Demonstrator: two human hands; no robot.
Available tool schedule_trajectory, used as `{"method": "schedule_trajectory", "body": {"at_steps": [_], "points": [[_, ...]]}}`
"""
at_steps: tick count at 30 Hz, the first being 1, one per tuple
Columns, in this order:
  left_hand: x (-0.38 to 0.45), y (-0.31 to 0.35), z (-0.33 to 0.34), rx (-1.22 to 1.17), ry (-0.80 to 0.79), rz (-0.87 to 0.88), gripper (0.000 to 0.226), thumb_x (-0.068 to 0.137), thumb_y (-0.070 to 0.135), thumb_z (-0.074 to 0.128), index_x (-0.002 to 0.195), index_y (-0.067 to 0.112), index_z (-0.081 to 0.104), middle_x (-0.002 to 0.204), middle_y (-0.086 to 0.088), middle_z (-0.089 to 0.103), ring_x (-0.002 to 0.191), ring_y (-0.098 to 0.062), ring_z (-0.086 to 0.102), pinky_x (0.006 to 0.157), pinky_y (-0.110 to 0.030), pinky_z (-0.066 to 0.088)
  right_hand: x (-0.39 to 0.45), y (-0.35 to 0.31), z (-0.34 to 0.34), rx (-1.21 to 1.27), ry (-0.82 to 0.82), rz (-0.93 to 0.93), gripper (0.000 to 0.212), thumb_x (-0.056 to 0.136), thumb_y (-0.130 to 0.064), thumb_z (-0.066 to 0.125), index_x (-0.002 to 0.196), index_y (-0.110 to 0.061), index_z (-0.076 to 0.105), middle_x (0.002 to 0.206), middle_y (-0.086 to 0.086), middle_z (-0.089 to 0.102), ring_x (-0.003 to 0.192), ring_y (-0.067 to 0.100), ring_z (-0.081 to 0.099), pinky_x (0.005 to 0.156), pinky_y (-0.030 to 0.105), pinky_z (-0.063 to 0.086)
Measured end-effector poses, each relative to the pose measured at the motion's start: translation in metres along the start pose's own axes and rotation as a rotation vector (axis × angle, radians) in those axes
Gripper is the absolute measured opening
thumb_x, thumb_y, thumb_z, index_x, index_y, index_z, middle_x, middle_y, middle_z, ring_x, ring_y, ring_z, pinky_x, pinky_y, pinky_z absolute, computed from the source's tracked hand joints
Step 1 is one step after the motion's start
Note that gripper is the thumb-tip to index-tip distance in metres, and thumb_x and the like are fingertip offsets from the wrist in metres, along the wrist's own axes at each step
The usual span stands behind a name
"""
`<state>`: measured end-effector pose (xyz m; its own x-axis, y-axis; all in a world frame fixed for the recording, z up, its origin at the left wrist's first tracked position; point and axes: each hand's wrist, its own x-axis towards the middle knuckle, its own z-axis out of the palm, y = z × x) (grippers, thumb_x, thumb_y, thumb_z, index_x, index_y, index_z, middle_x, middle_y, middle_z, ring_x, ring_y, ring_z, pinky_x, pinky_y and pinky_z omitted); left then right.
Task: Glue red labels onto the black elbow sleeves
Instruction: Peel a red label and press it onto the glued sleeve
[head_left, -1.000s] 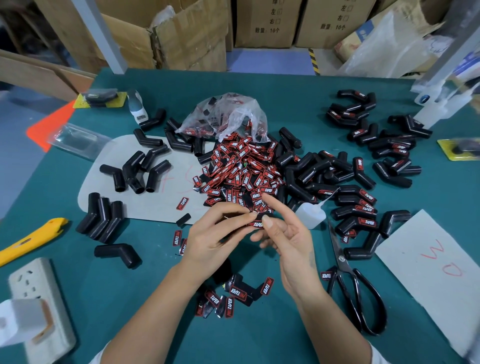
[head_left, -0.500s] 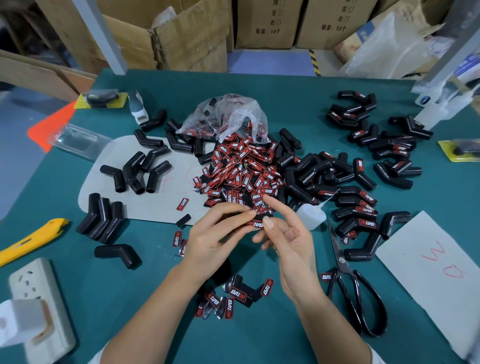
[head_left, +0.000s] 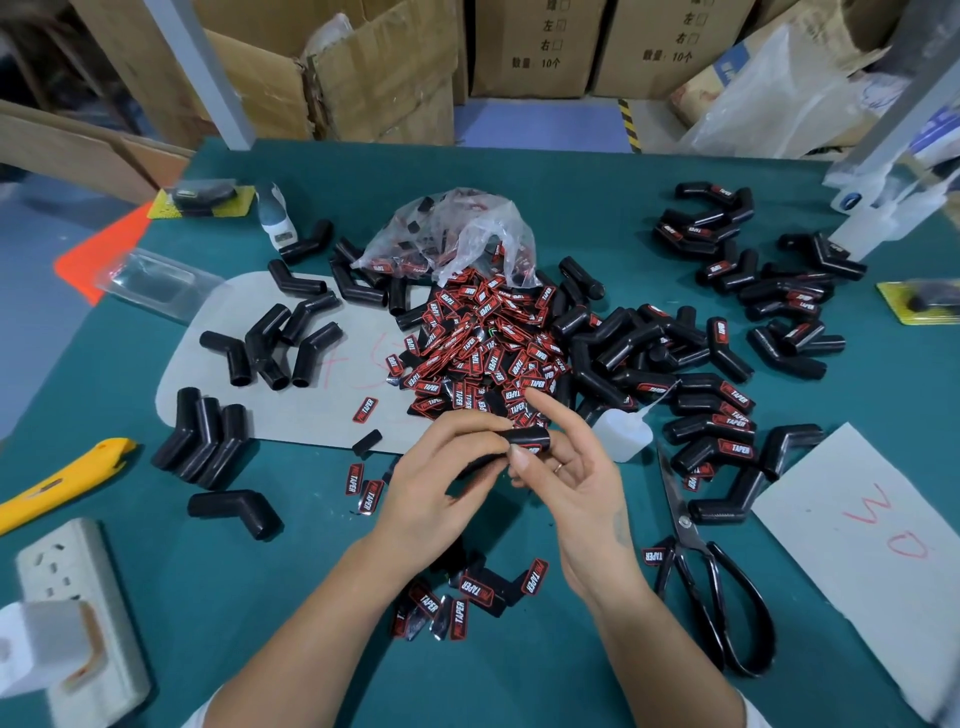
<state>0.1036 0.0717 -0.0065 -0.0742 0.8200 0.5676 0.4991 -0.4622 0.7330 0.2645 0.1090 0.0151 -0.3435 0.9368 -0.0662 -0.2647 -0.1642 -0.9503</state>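
Black rubber fills your grip: your left hand (head_left: 441, 483) curls its fingers round an elbow sleeve (head_left: 527, 439) and holds it just in front of the heap of red labels (head_left: 483, 343), while your right hand (head_left: 576, 483) meets it from the other side, thumb pressed to the sleeve's near face and forefinger lifted straight toward the heap. Whether a label sits under that thumb cannot be told. To the right of the heap, touching its edge, lies a tangle of sleeves, many already bearing red labels (head_left: 735, 449). A small white glue bottle (head_left: 626, 434) lies just right of your right hand, its thin nozzle pointing into that tangle. Left of the heap, bare sleeves (head_left: 275, 343) rest on a pale card (head_left: 311, 410). Behind the heap a crumpled clear bag (head_left: 457, 234) spills more labels. Well to the heap's near right, black scissors (head_left: 717, 587) lie on the green table (head_left: 519, 686), and a few loose labels (head_left: 457, 597) lie between your forearms.
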Motion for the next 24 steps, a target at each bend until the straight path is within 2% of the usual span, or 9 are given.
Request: {"method": "schedule_trajectory", "body": {"at_steps": [7,12,20,24], "points": [[-0.0003,-0.0021,0.0014,-0.006,0.019,-0.028,0.011,0.102,0.013,0.068,0.111,0.017,0.073,0.126,0.004,0.065,0.114,-0.018,0.067,0.099,-0.027,0.05,0.0011,0.0035,-0.0024,0.05,-0.009,0.02,0.052,0.093,-0.013,0.073,0.141,-0.032,0.064,0.102,0.003,0.075,0.086,0.013,0.065,0.087,0.023,0.053],[0.0008,-0.0016,0.0011,0.008,0.032,-0.04,0.015,0.098,0.007,0.071,0.11,0.016,0.074,0.125,0.002,0.066,0.114,-0.018,0.068,0.099,-0.027,0.05,0.002,0.005,-0.0052,0.083,-0.022,0.036,0.05,0.096,-0.014,0.07,0.143,-0.031,0.063,0.098,0.005,0.072,0.089,0.015,0.065,0.089,0.025,0.053],[0.0034,0.001,-0.0019,-0.007,0.045,-0.109,0.011,0.096,0.011,0.072,0.106,0.008,0.077,0.118,-0.002,0.067,0.112,-0.016,0.067,0.099,-0.025,0.049,0.0023,0.0047,-0.0069,0.081,-0.038,0.018,0.045,0.101,-0.015,0.062,0.144,-0.03,0.062,0.089,0.011,0.073,0.089,0.017,0.068,0.083,0.023,0.052],[0.0059,0.0029,-0.0022,-0.047,0.041,-0.165,0.014,0.095,0.012,0.071,0.108,0.014,0.076,0.112,-0.001,0.066,0.109,-0.017,0.066,0.098,-0.026,0.049,0.0021,0.0018,-0.0068,-0.007,-0.048,-0.013,0.044,0.103,-0.017,0.058,0.145,-0.032,0.06,0.089,0.011,0.076,0.089,0.017,0.07,0.078,0.024,0.052]]}}
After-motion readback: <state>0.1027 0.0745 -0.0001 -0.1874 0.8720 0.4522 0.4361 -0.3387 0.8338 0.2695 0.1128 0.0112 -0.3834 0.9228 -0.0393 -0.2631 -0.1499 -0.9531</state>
